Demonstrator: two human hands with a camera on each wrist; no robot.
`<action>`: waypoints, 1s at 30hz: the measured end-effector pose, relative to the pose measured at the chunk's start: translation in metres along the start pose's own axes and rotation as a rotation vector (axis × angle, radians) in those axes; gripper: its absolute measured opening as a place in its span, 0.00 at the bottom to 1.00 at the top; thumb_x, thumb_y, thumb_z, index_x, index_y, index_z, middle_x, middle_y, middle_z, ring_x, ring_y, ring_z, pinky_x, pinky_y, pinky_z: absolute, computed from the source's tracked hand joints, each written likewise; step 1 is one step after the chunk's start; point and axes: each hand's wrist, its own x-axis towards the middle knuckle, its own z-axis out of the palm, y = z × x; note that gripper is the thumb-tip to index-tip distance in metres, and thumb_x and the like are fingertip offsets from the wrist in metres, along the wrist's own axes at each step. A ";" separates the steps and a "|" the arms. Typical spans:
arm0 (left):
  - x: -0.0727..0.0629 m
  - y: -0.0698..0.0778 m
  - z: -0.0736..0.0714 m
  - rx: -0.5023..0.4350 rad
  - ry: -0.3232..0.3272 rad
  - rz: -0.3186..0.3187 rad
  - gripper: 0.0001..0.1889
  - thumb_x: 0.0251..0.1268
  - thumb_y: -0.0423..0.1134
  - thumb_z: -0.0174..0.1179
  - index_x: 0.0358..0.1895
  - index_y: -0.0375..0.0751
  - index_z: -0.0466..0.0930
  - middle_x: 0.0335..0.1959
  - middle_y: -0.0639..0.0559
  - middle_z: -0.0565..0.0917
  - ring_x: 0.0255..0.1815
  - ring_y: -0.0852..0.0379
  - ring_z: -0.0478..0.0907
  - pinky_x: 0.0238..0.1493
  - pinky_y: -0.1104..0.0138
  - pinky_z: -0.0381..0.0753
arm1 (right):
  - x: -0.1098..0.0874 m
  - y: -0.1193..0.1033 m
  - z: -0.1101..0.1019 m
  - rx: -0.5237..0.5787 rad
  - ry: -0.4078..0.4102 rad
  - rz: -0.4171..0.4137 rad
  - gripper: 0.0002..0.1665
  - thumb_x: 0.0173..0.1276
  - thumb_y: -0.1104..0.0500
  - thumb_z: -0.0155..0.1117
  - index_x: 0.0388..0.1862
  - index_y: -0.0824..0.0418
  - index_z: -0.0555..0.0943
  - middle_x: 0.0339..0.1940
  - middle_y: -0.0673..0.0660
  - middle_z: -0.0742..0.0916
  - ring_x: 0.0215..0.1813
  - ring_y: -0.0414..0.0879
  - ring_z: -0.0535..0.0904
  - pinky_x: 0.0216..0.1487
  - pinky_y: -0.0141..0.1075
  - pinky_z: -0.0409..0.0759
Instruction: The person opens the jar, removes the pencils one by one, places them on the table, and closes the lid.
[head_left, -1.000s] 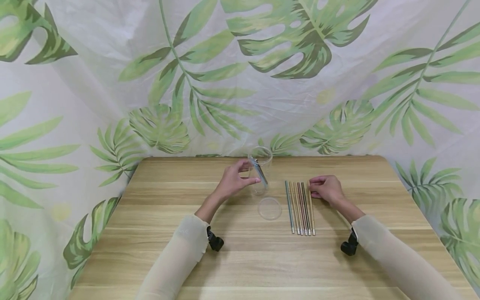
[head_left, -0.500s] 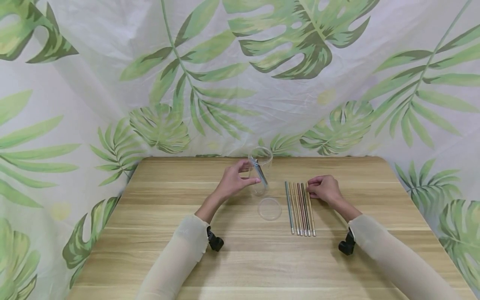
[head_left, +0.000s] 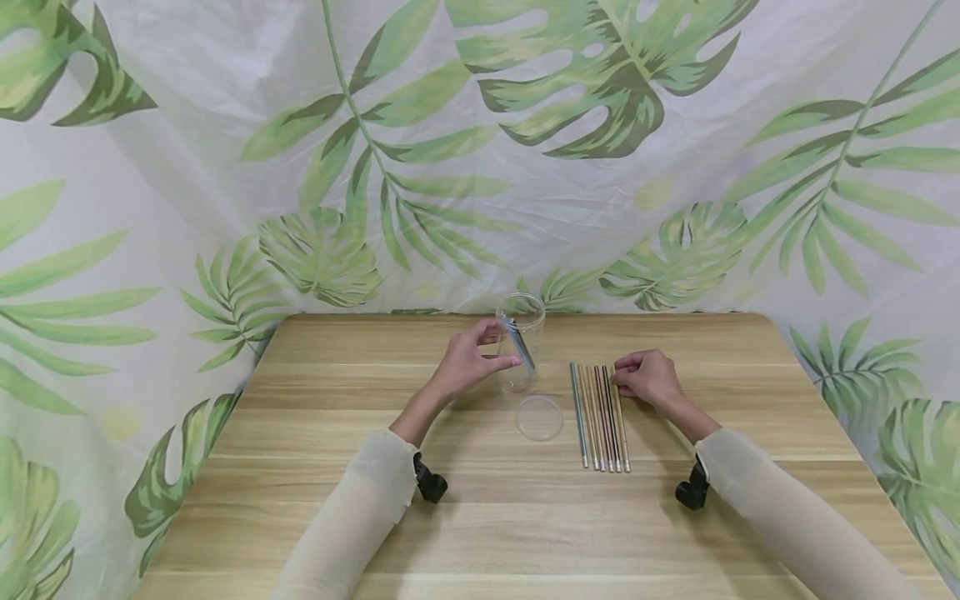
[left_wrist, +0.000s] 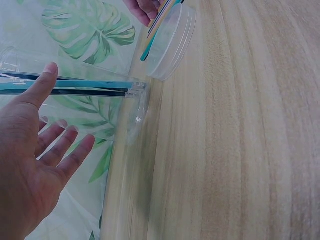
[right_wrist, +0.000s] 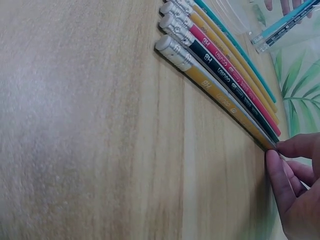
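Observation:
A tall clear plastic cup [head_left: 536,327] stands upright near the table's far edge, with several pencils [left_wrist: 100,85] leaning inside it. My left hand [head_left: 470,360] holds its side, thumb on the near face and fingers around the back. To the right, several pencils lie side by side in a row [head_left: 598,417], eraser ends toward me; teal, yellow, red and black ones show. With thumb and forefinger, my right hand [head_left: 651,377] pinches the far end of the outermost yellow pencil [right_wrist: 225,102], which lies close along the black one.
A round clear lid [head_left: 539,417] lies on the wooden table [head_left: 480,533] in front of the cup, left of the pencil row. Behind the table hangs a leaf-print cloth [head_left: 570,225]. Both wrists wear a black camera [head_left: 430,483].
My right hand has shifted slightly left, bringing the far end of the yellow pencil closer to the row. My left hand and the cup have stayed where they were.

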 end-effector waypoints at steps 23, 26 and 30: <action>0.000 0.000 -0.001 0.005 -0.009 -0.005 0.31 0.58 0.41 0.81 0.63 0.39 0.79 0.63 0.42 0.85 0.66 0.41 0.83 0.57 0.62 0.90 | -0.002 -0.004 -0.003 -0.026 -0.014 -0.044 0.16 0.68 0.70 0.72 0.52 0.76 0.85 0.38 0.65 0.92 0.31 0.45 0.91 0.35 0.33 0.92; 0.000 -0.001 -0.001 0.009 -0.010 -0.009 0.31 0.58 0.41 0.81 0.63 0.39 0.79 0.63 0.42 0.85 0.66 0.41 0.83 0.58 0.62 0.90 | -0.003 -0.008 -0.006 -0.122 0.008 -0.096 0.15 0.69 0.66 0.72 0.52 0.74 0.86 0.42 0.66 0.92 0.34 0.47 0.91 0.36 0.33 0.91; 0.000 -0.001 -0.001 0.009 -0.011 -0.009 0.31 0.58 0.41 0.81 0.63 0.40 0.79 0.62 0.43 0.85 0.66 0.41 0.83 0.58 0.62 0.90 | -0.005 -0.016 -0.010 -0.226 0.038 -0.164 0.16 0.73 0.62 0.70 0.53 0.71 0.86 0.46 0.66 0.91 0.41 0.50 0.88 0.38 0.31 0.86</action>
